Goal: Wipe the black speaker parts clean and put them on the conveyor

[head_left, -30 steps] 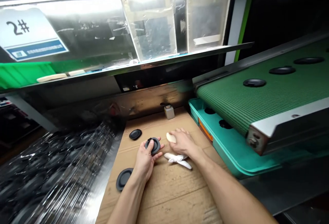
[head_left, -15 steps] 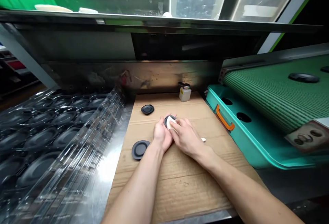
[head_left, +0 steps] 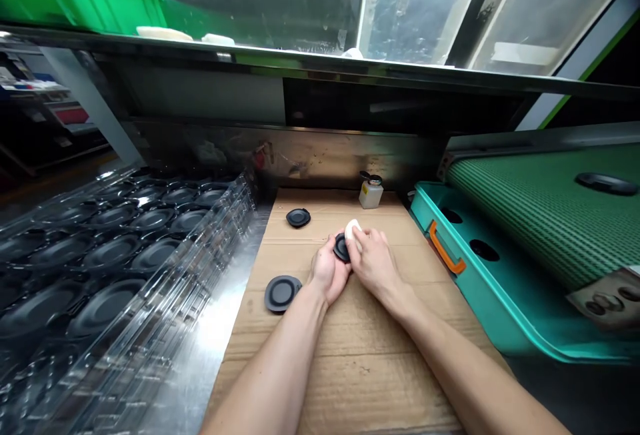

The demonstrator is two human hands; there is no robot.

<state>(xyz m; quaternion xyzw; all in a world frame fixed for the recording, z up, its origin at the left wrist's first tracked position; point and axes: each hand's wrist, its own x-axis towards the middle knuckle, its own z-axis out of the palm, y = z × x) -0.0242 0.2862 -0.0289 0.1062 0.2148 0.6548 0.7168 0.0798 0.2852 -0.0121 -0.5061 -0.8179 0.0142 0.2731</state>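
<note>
Step looks like wiping: left hand [head_left: 331,274] has its grip clamped around the small black disc [head_left: 341,248], center frame; right hand [head_left: 376,260] pinches the white pad [head_left: 352,226] against its upper-right edge. Next move calls for a steady left hold while the pad follows the rim. Room: cardboard [head_left: 370,375], lower center. Edges: clear trays [head_left: 163,298] left, teal bin [head_left: 486,317] right, bottle [head_left: 371,196] upper center-right.

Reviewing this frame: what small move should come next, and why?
Probably slide the white pad lightly across the black disc: the left hand holds that disc, the right hand pinches the pad, which overlaps only the disc's upper-right edge in this view.
</note>
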